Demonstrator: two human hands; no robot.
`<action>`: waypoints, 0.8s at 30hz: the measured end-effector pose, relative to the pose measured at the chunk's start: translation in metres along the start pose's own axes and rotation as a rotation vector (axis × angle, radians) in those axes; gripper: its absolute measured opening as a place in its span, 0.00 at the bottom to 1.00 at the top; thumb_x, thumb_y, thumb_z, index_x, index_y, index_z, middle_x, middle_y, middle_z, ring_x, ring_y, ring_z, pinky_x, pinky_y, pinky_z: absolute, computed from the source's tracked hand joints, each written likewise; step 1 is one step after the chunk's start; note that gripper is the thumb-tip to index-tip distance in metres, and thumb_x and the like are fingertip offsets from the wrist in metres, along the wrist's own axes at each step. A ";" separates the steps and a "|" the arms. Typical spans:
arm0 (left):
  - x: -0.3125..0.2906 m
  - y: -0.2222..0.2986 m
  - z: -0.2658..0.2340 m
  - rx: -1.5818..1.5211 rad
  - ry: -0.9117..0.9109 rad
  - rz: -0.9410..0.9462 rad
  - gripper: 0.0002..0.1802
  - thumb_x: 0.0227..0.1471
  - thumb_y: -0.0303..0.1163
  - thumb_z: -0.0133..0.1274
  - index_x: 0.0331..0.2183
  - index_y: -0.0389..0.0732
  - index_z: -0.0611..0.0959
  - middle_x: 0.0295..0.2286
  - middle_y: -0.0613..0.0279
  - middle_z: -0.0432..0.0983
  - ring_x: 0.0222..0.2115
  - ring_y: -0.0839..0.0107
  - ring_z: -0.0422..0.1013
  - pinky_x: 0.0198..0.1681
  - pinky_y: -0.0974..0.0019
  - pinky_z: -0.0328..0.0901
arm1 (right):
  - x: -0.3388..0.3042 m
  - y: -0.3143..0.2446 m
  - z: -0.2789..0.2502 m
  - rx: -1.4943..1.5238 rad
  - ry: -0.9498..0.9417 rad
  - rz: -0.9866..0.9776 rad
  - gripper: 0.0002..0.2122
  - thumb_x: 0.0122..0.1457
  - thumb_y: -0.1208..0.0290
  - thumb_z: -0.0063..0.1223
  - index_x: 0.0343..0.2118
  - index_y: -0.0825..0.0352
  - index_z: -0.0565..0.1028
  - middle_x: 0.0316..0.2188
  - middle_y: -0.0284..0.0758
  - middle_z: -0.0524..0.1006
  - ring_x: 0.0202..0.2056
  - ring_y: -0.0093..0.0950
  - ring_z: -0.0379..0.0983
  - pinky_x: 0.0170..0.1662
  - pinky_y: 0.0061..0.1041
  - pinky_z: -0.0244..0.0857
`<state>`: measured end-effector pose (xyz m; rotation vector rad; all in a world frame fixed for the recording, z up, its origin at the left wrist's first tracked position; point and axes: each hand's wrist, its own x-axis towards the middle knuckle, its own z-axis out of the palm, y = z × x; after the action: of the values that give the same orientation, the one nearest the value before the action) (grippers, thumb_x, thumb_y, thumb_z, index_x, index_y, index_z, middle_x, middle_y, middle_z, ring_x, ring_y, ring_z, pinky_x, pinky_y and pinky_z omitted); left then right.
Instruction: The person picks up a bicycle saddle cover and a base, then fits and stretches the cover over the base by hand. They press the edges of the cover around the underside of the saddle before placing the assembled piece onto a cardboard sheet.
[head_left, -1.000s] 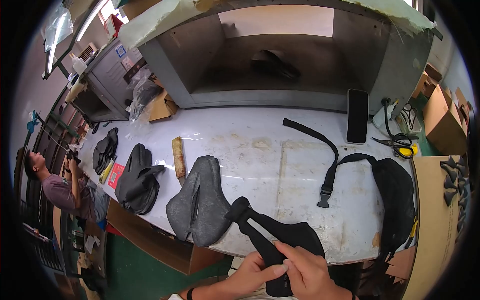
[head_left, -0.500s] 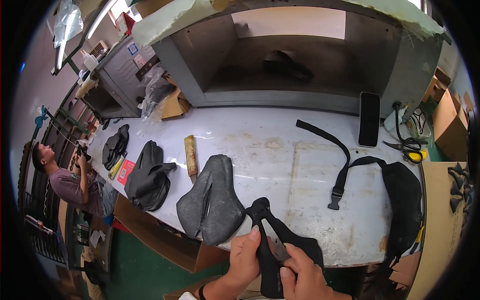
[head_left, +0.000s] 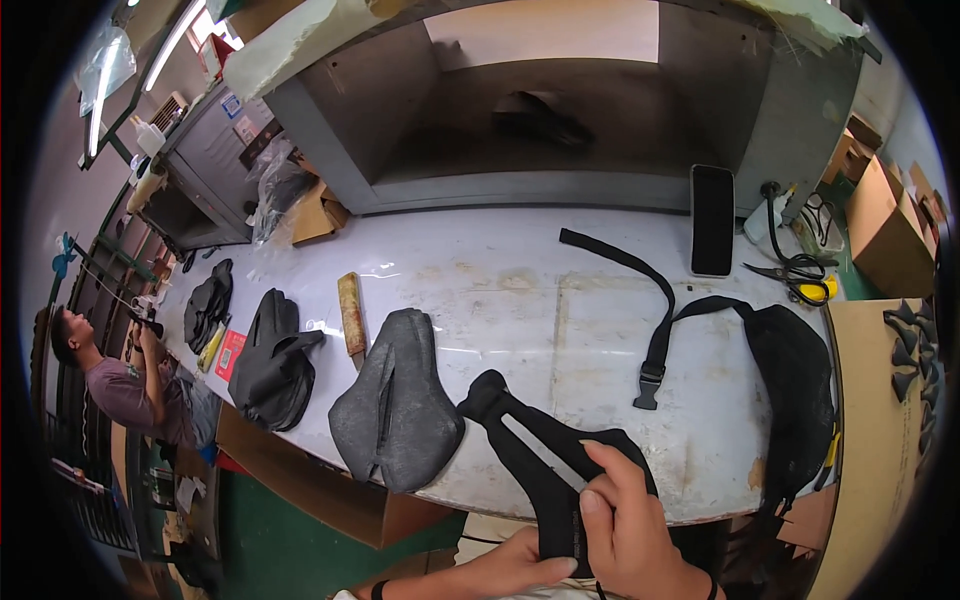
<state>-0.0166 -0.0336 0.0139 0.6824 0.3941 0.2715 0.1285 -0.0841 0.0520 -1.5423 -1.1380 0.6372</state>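
Note:
A black bicycle saddle [head_left: 545,490] with a long open slot down its middle is in my hands at the table's near edge, its narrow nose pointing away to the left. My left hand [head_left: 525,568] grips its wide rear end from below left, thumb on top. My right hand [head_left: 635,525] is closed on the right half beside the slot, with the forefinger stretched along the surface. Whether a small tool sits under the right fingers I cannot make out. Just left lies a grey, scuffed saddle-shaped piece [head_left: 425,410], also slotted.
Behind it lies a worn-handled tool [head_left: 351,315]. Black covers [head_left: 275,370] are piled left. A waist bag [head_left: 795,390] with buckled strap, phone [head_left: 712,220] and scissors [head_left: 790,275] are right. A grey metal box [head_left: 560,190] stands behind. Another person [head_left: 140,390] works far left.
My left hand has slid from the saddle's nose side down to its rear end. My right hand has shifted up and right along the saddle. The whole view has shifted slightly.

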 end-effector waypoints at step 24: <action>-0.014 0.026 -0.009 1.001 0.548 0.343 0.17 0.44 0.27 0.63 0.38 0.34 0.79 0.30 0.62 0.76 0.30 0.73 0.71 0.34 0.72 0.66 | 0.006 0.029 -0.002 -0.146 0.233 -0.164 0.27 0.50 0.73 0.60 0.53 0.71 0.62 0.45 0.43 0.69 0.43 0.34 0.68 0.47 0.30 0.62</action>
<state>-0.0354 -0.0141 0.0288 1.6766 0.9623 0.6015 0.1427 -0.0790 0.0262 -1.5801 -1.1375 0.2606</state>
